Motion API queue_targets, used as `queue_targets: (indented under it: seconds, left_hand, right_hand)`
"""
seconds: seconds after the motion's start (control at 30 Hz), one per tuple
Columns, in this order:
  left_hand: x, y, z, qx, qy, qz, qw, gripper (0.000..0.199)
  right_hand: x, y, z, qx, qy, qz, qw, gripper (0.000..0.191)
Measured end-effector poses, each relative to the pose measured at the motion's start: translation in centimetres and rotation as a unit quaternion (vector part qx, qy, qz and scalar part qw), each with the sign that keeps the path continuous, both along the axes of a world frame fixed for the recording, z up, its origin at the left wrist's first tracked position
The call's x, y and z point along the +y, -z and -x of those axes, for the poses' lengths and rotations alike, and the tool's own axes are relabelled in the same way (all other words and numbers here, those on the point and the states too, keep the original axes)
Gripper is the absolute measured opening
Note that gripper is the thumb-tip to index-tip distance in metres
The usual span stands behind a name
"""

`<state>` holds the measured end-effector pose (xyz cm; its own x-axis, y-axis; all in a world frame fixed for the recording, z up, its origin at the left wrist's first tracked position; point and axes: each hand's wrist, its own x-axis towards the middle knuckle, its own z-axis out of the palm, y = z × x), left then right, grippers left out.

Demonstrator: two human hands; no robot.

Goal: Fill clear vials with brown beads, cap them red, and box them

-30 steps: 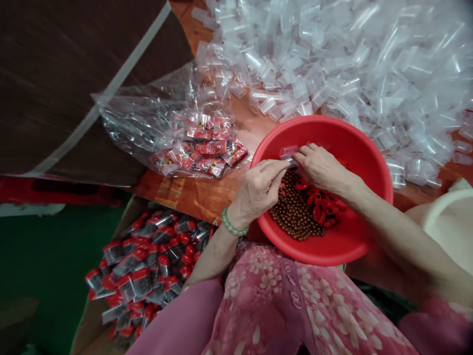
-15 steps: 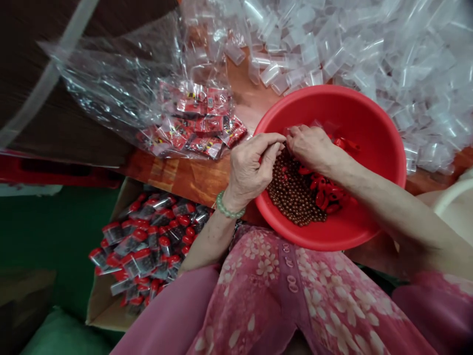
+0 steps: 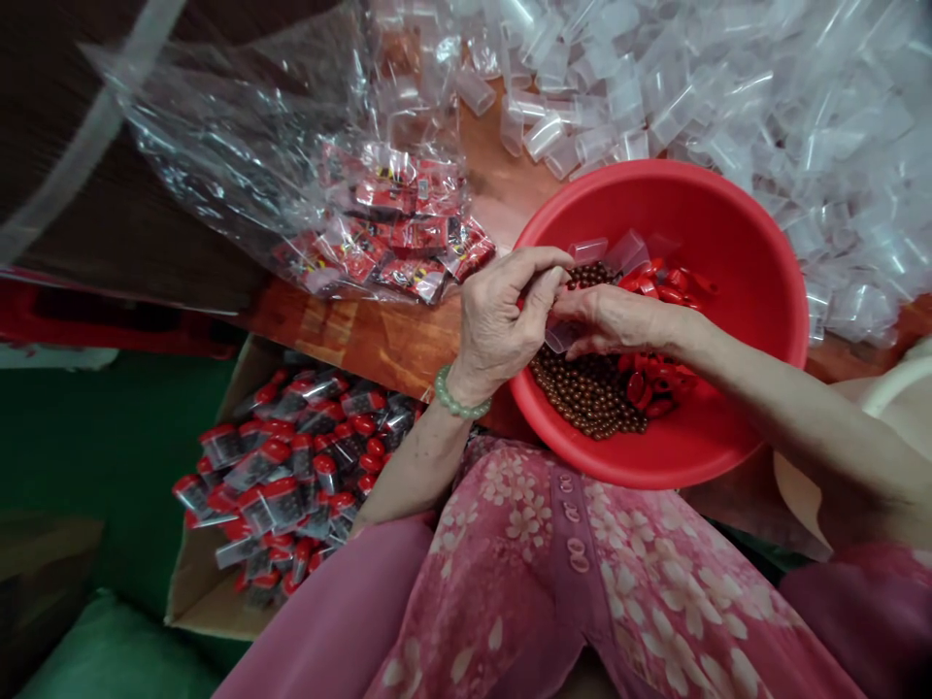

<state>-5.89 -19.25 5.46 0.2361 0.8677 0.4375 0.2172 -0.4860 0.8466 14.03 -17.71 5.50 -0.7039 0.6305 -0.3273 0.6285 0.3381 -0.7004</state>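
Observation:
My left hand [image 3: 506, 313], with a green bead bracelet [image 3: 460, 396] at its wrist, is pinched closed over the left rim of a red basin [image 3: 743, 291]. What its fingertips grip is too small to make out. My right hand [image 3: 608, 318] meets it there, its fingers closed around a clear plastic cup [image 3: 559, 337] tilted above the beads. Brown beads [image 3: 593, 396] lie in the left part of the basin, beside a pile of red caps [image 3: 651, 383]. More clear cups [image 3: 627, 252] rest behind my right hand.
Clear cups [image 3: 677, 107] cover the table [image 3: 356, 340] behind the basin. Red packets [image 3: 415, 233] in a clear bag lie at left. Below them a cardboard box [image 3: 208, 607] holds filled, red-capped containers [image 3: 273, 505]. A pale bucket [image 3: 899, 388] is at right.
My right hand has moved down and toward me, and a clear cup now shows under its fingers. Clear cups behind it have come into fuller view. My left hand stays pinched.

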Motion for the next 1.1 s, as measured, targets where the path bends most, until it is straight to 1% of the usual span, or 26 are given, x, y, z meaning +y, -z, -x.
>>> queue_targets:
  seconds: [0.07, 0.13, 0.23, 0.3, 0.37, 0.43, 0.47, 0.53, 0.6, 0.67, 0.7, 0.77, 0.83, 0.9, 0.97, 1.03, 1.1]
  left_hand:
    - [0.0, 0.0, 0.0, -0.01, 0.0, 0.001, 1.0, 0.021]
    - [0.0, 0.0, 0.0, -0.013, -0.001, 0.002, 1.0, 0.02]
    - [0.1, 0.1, 0.0, -0.021, -0.003, 0.002, 1.0, 0.02]
    - [0.1, 0.1, 0.0, -0.025, -0.001, 0.003, 1.0, 0.02]
    - [0.1, 0.2, 0.0, -0.025, 0.001, 0.006, 1.0, 0.022]
    - [0.1, 0.2, 0.0, -0.02, 0.0, 0.01, 1.0, 0.023]
    - [0.1, 0.2, 0.0, -0.016, -0.001, 0.012, 1.0, 0.023]
    - [0.0, 0.2, 0.1, -0.01, -0.004, 0.016, 1.0, 0.024]
    - [0.0, 0.1, 0.0, -0.014, -0.006, 0.016, 1.0, 0.024]
    - [0.0, 0.1, 0.0, -0.017, -0.005, 0.016, 1.0, 0.024]
    - [0.0, 0.1, 0.0, -0.015, -0.005, 0.017, 1.0, 0.025]
    - [0.0, 0.0, 0.0, -0.008, -0.004, 0.022, 1.0, 0.026]
    - [-0.1, -0.1, 0.1, -0.003, -0.004, 0.029, 1.0, 0.027]
    - [-0.1, -0.2, 0.1, 0.001, -0.006, 0.037, 0.999, 0.028]
    - [-0.1, -0.4, 0.1, 0.004, -0.007, 0.042, 0.999, 0.028]
    - [-0.1, -0.5, 0.1, 0.001, -0.008, 0.046, 0.999, 0.027]
    - [-0.1, -0.6, 0.1, -0.003, -0.006, 0.049, 0.999, 0.026]
  right_hand:
    - [-0.1, -0.5, -0.5, -0.014, 0.002, 0.016, 1.0, 0.022]
    - [-0.4, -0.6, -0.8, 0.002, 0.032, 0.026, 0.999, 0.025]
    - [-0.5, -0.3, -1.0, 0.043, 0.085, 0.015, 0.995, 0.031]
    - [-0.3, 0.1, -1.0, 0.029, 0.099, -0.01, 0.995, 0.023]
    - [0.0, 0.2, -0.8, -0.013, 0.085, -0.049, 0.995, 0.01]
    - [0.3, 0.2, -0.6, -0.051, 0.067, -0.085, 0.993, 0.005]
    - [0.4, 0.1, -0.5, -0.064, 0.063, -0.09, 0.992, 0.004]
    - [0.6, -0.3, -0.3, -0.074, 0.066, -0.057, 0.993, 0.004]
    - [0.8, -0.5, -0.5, -0.085, 0.077, 0.008, 0.993, 0.008]
    - [1.2, -0.7, -0.8, -0.106, 0.105, 0.054, 0.987, 0.008]
    - [1.4, -0.8, -1.0, -0.118, 0.122, 0.058, 0.984, 0.009]
    - [1.6, -1.1, -1.3, -0.132, 0.141, 0.027, 0.981, 0.019]
    - [1.5, -1.5, -1.3, -0.158, 0.117, -0.028, 0.98, 0.033]
    - [1.1, -1.9, -0.9, -0.211, 0.065, -0.081, 0.972, 0.046]
    - [0.6, -2.0, -0.3, -0.259, 0.006, -0.112, 0.959, 0.055]
    - [0.2, -1.6, 0.2, -0.275, -0.04, -0.129, 0.952, 0.053]
    - [0.1, -1.0, 0.4, -0.27, -0.06, -0.143, 0.95, 0.046]
